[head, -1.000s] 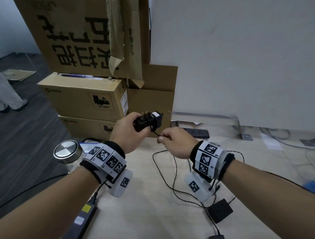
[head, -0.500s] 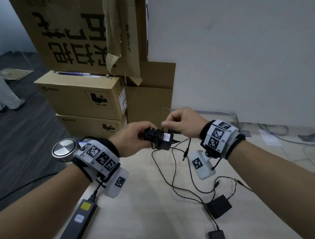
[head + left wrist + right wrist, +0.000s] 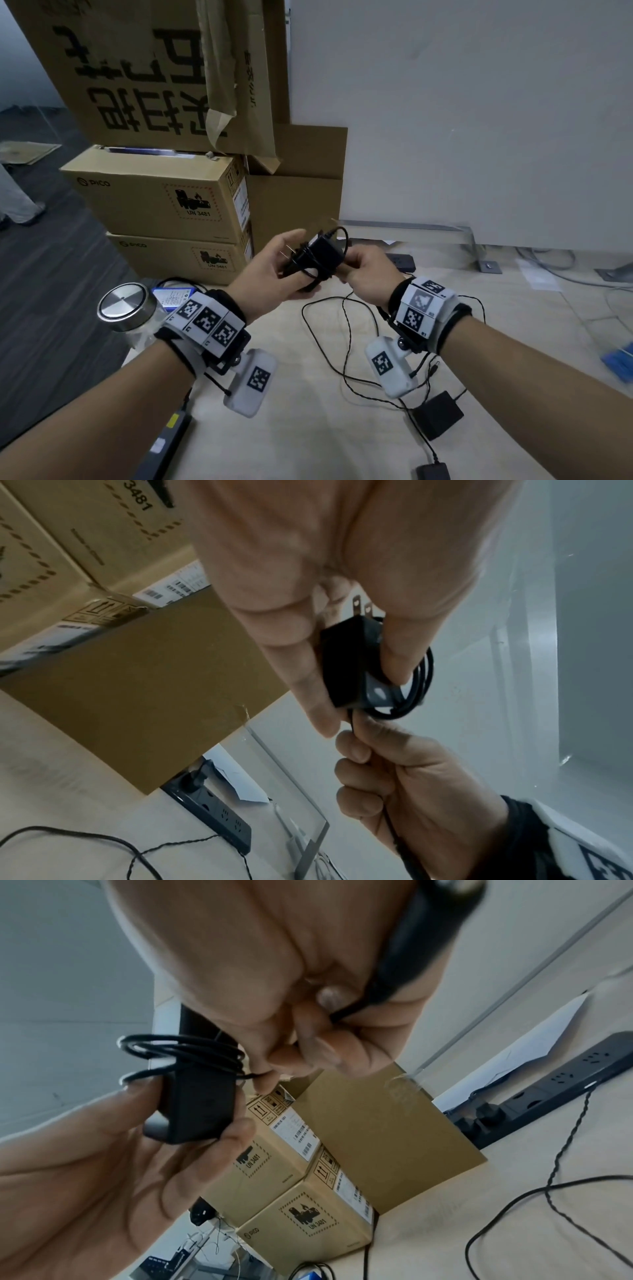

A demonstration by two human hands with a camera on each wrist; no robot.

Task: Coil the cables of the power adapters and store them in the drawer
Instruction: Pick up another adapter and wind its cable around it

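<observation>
My left hand (image 3: pixel 274 270) holds a black power adapter (image 3: pixel 322 255) above the far end of the table, thumb and fingers clamped on its sides (image 3: pixel 352 664). Its thin black cable (image 3: pixel 178 1047) is wound in a few loops around the body. My right hand (image 3: pixel 366 270) pinches the loose cable (image 3: pixel 352 721) right beside the adapter (image 3: pixel 198 1110). The rest of the cable (image 3: pixel 346 329) trails down onto the table. Two more black adapters lie on the table near my right forearm, one (image 3: pixel 436 414) and another (image 3: pixel 433 472) at the bottom edge. No drawer is in view.
Stacked cardboard boxes (image 3: pixel 164 198) stand behind the table's far left. A black power strip (image 3: pixel 402 262) lies by the white wall. A glass jar with a metal lid (image 3: pixel 123 306) and a blue-labelled pack (image 3: pixel 173 298) sit at the left edge. A long black bar (image 3: pixel 164 445) lies bottom left.
My right hand swung from above the adapter down to its right side, carrying the cable around it. The left hand turned the adapter so its prongs point left. More loops lie on the body.
</observation>
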